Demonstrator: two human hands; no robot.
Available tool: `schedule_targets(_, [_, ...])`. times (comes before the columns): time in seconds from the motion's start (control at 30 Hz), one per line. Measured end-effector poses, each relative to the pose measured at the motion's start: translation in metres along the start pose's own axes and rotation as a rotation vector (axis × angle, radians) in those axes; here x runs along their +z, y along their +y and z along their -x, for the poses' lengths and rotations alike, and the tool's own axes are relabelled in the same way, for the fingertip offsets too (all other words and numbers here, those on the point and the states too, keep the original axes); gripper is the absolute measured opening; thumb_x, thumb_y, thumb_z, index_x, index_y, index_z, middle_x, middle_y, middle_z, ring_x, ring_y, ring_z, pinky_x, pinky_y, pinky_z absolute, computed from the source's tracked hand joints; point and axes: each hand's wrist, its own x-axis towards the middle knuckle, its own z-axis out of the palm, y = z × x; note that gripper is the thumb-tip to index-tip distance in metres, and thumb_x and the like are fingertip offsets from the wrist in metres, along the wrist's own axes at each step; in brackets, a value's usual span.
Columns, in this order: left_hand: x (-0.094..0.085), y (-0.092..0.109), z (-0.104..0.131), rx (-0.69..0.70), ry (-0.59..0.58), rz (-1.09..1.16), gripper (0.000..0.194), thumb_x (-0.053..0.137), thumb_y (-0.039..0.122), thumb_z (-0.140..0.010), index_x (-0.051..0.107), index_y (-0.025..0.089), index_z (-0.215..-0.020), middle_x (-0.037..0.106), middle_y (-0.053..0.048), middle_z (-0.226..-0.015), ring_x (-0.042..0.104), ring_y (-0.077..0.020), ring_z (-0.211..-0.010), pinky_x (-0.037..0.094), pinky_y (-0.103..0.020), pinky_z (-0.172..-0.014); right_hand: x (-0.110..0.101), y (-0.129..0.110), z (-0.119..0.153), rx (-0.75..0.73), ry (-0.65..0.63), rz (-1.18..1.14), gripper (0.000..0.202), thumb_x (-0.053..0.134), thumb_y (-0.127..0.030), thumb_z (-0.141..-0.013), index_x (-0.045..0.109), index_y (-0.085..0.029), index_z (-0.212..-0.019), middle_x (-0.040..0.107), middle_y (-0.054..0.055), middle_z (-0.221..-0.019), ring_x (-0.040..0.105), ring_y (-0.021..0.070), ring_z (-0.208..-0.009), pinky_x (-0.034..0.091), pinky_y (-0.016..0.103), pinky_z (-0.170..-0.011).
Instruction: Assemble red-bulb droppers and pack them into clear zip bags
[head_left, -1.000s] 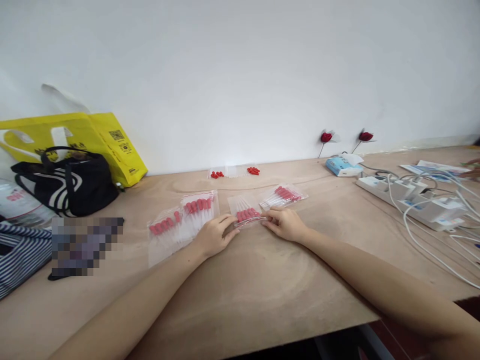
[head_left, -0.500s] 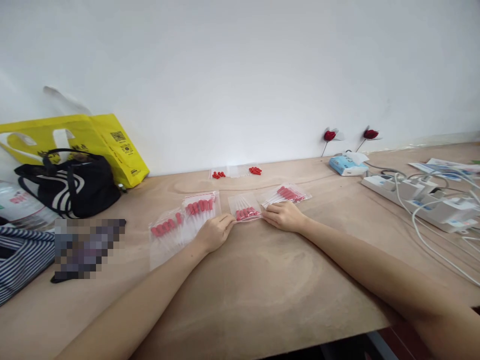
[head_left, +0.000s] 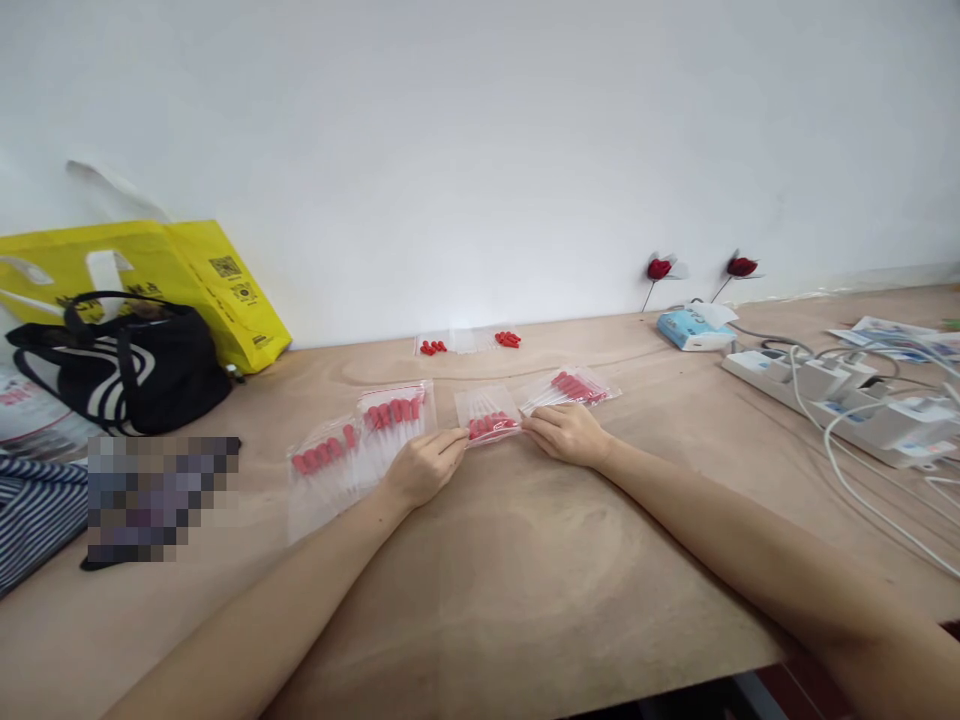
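Between my hands a clear zip bag (head_left: 486, 402) holds several white sticks with red tips, the tips facing me. My left hand (head_left: 429, 466) has its fingers closed on the bag's near left corner. At the near right corner, my right hand (head_left: 568, 433) pinches the same bag. Left of it lie two more clear bags of red-tipped sticks: one bag (head_left: 391, 415) beside my left hand, the other bag (head_left: 322, 470) partly under my left forearm. Just beyond my right hand rests another such bag (head_left: 577, 386), its red tips pointing right.
Near the wall lie small clear bags with red pieces (head_left: 508, 340). A yellow bag (head_left: 225, 290) and black bag (head_left: 172, 370) stand at left. To the right are a tissue pack (head_left: 694, 328), power strips (head_left: 817, 400) with trailing cables, and two red fabric roses (head_left: 659, 268).
The near edge of the bag between my hands looks slightly raised toward me. Both hands keep their hold at its corners. The view has shifted a little.
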Motion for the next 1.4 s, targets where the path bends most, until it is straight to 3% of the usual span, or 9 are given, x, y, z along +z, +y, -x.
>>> schedule_targets(0.2, [-0.002, 0.000, -0.001, 0.016, -0.016, 0.007, 0.020, 0.041, 0.009, -0.084, 0.061, 0.013, -0.082, 0.068, -0.005, -0.081, 0.065, -0.0146, -0.072, 0.054, -0.025, -0.064, -0.002, 0.000, -0.002, -0.121, 0.018, 0.088, 0.022, 0.039, -0.015, -0.086, 0.057, -0.015, -0.073, 0.052, 0.001, -0.059, 0.044, 0.0093, -0.056, 0.023, 0.025, -0.050])
schedule_targets(0.53, [-0.001, 0.000, -0.003, 0.002, 0.024, 0.077, 0.015, 0.046, 0.012, -0.083, 0.061, 0.014, -0.087, 0.068, -0.005, -0.085, 0.065, -0.0135, -0.075, 0.055, -0.025, -0.069, 0.000, -0.003, -0.004, -0.026, -0.028, 0.072, 0.025, 0.038, -0.018, -0.086, 0.056, -0.015, -0.070, 0.052, 0.001, -0.060, 0.045, 0.0098, -0.057, 0.025, 0.025, -0.052])
schedule_targets(0.77, [-0.004, 0.000, -0.003, 0.024, 0.063, 0.125, 0.015, 0.047, 0.009, -0.082, 0.061, 0.014, -0.085, 0.068, -0.005, -0.082, 0.065, -0.0136, -0.072, 0.055, -0.026, -0.066, 0.000, -0.006, -0.004, -0.045, 0.016, 0.064, 0.023, 0.039, -0.020, -0.087, 0.059, -0.016, -0.076, 0.055, 0.002, -0.064, 0.045, 0.0096, -0.059, 0.024, 0.025, -0.051])
schedule_targets(1.07, [0.001, 0.003, -0.008, -0.042, 0.091, 0.160, 0.014, 0.050, 0.013, -0.082, 0.060, 0.016, -0.090, 0.068, -0.003, -0.085, 0.064, -0.0141, -0.079, 0.055, -0.027, -0.072, -0.002, -0.015, -0.011, -0.062, 0.049, 0.028, 0.026, 0.039, -0.016, -0.085, 0.057, -0.016, -0.067, 0.051, 0.000, -0.057, 0.043, 0.0080, -0.054, 0.026, 0.025, -0.052])
schedule_targets(1.4, [0.003, 0.003, -0.008, -0.060, 0.102, 0.242, 0.015, 0.048, 0.013, -0.082, 0.061, 0.017, -0.089, 0.068, -0.003, -0.083, 0.064, -0.0144, -0.081, 0.054, -0.029, -0.073, -0.002, -0.023, -0.013, 0.024, 0.034, -0.016, 0.022, 0.040, -0.019, -0.086, 0.060, -0.017, -0.078, 0.056, 0.001, -0.063, 0.047, 0.0082, -0.059, 0.027, 0.025, -0.052])
